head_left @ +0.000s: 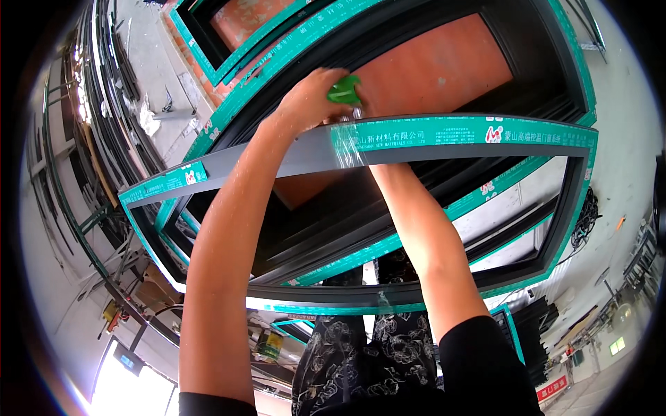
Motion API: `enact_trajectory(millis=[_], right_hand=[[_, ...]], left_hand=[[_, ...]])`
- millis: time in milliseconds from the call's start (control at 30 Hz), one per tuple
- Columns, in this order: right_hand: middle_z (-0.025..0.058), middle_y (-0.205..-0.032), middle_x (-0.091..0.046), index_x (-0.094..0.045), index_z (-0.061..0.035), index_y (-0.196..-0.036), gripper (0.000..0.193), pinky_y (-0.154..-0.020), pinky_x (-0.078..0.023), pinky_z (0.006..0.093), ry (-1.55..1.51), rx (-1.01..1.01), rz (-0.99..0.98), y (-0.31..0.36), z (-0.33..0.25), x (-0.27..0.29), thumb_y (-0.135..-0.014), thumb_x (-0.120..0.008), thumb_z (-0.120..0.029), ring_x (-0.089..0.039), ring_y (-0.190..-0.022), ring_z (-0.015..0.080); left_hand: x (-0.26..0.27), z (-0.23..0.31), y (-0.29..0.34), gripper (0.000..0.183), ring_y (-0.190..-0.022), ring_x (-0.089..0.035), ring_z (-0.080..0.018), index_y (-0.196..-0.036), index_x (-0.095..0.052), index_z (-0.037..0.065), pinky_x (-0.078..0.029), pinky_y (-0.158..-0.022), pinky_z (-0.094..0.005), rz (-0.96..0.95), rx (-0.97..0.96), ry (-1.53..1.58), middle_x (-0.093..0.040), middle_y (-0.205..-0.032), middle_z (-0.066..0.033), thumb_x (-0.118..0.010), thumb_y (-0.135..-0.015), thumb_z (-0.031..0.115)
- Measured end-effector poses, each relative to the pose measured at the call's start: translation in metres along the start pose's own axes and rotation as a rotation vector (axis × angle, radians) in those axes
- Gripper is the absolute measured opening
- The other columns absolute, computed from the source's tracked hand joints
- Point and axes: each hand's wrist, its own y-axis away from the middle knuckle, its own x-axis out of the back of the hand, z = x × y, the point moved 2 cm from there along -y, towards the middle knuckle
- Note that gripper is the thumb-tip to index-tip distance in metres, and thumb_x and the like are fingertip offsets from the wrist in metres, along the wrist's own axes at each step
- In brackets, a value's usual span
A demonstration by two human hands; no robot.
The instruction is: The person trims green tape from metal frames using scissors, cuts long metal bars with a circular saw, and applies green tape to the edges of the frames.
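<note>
A dark grey window frame (pixel 291 158) with green protective film stands in front of me, its long bar crossing the view. Above that bar, my left hand (pixel 312 99) is closed around a bright green roll of clear tape (pixel 343 91). Shiny clear tape (pixel 348 144) runs from the roll down across the front of the bar. My right forearm (pixel 423 232) reaches through the frame's opening. Behind the bar, my right hand is hidden, so its fingers do not show.
Beyond lies a larger black frame (pixel 534 41) with green film, over an orange-red board (pixel 437 66). Another green-edged frame (pixel 208 66) is at the far left. Long dark profiles (pixel 104 76) are piled along the left. Black cable (pixel 588 218) lies coiled on the right-hand floor.
</note>
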Motion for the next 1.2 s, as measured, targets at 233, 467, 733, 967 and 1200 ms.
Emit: enact_trajectory(millis=[233,467,733,967,1200], right_hand=[[0.0124,-0.113,-0.066,-0.060,-0.0035,-0.117,0.035,-0.090,-0.056,0.0379,0.168,0.255,0.113,0.063,0.047,-0.013,-0.101,-0.053,-0.034,-0.066,-0.099,0.0251],[0.0064,-0.117,-0.064,-0.059,-0.0075,-0.124,0.049,-0.099,-0.049,0.0395,0.091,-0.015,0.033,0.163,0.140,-0.067,-0.095,-0.060,-0.047,-0.061,-0.110,0.0190],[0.0098,-0.102,-0.064,-0.055,-0.0050,-0.116,0.048,-0.083,-0.059,0.0340,-0.123,0.229,0.406,0.138,0.106,0.022,-0.099,-0.050,-0.050,-0.063,-0.099,0.0240],[0.0057,-0.109,-0.063,-0.055,-0.0094,-0.114,0.035,-0.088,-0.054,0.0364,-0.037,0.202,-0.034,0.005,0.008,0.008,-0.100,-0.053,-0.041,-0.063,-0.099,0.0207],[0.0040,-0.115,-0.062,-0.056,-0.0110,-0.115,0.027,-0.093,-0.051,0.0370,0.087,0.396,-0.466,0.043,0.025,0.031,-0.099,-0.056,-0.033,-0.063,-0.100,0.0196]], left_hand=[[0.033,0.001,0.028,0.056,-0.092,-0.065,-0.0207,-0.122,-0.058,0.003,-0.053,-0.080,-0.0327,0.187,0.234,0.134,-0.067,-0.104,-0.0130,-0.082,-0.077,0.026],[-0.017,0.092,0.172,0.070,-0.114,-0.057,-0.0363,-0.130,-0.056,0.006,-0.047,-0.099,-0.0446,0.120,-0.037,-0.147,-0.059,-0.122,-0.0164,-0.078,-0.064,0.007],[0.021,0.078,0.111,0.028,-0.102,-0.063,-0.0347,-0.110,-0.066,0.003,-0.050,-0.090,-0.0400,0.318,-0.127,-0.166,-0.066,-0.106,-0.0167,-0.065,-0.082,0.003],[-0.026,-0.011,-0.019,0.065,-0.116,-0.060,-0.0284,-0.135,-0.055,0.007,-0.047,-0.098,-0.0366,-0.182,0.058,0.173,-0.061,-0.126,-0.0194,-0.080,-0.076,0.020],[0.004,0.002,-0.016,0.050,-0.086,-0.064,-0.0194,-0.117,-0.061,0.007,-0.053,-0.080,-0.0312,0.188,0.102,0.199,-0.065,-0.097,-0.0094,-0.081,-0.072,0.017]])
